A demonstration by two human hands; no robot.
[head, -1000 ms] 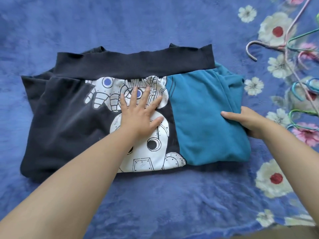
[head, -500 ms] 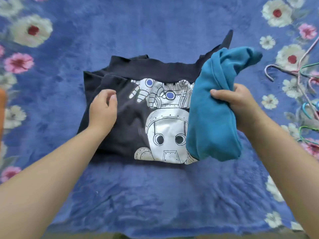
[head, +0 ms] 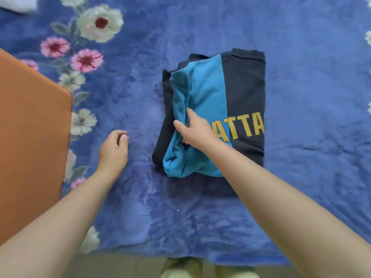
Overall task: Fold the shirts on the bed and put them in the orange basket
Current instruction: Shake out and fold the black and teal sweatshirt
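Fingers (head: 181, 125) of the right hand (head: 195, 130) curl into the soft teal fabric of the folded navy and teal cotton shirt (head: 244, 91), thumb stretched out over the fold and the other fingers tucked into a crease, gripping it. The shirt lies as a thick rectangular bundle on the plush blue fleece bed blanket (head: 311, 57), printed with white and pink flowers; yellow block letters "ATTA" show on its navy panel, and the teal layer bunches in rounded rolls along the bundle's left edge. The left hand (head: 113, 150) rests on the blanket well apart from the shirt, its fingers loosely curled and holding nothing. The smooth orange fabric basket (head: 30, 137) stands at the left edge, near the left forearm. Half a second ago the shirt lay wider with a white robot print facing up and the right hand lifting its teal side; now that side is folded across, and the left hand has come off the cloth.
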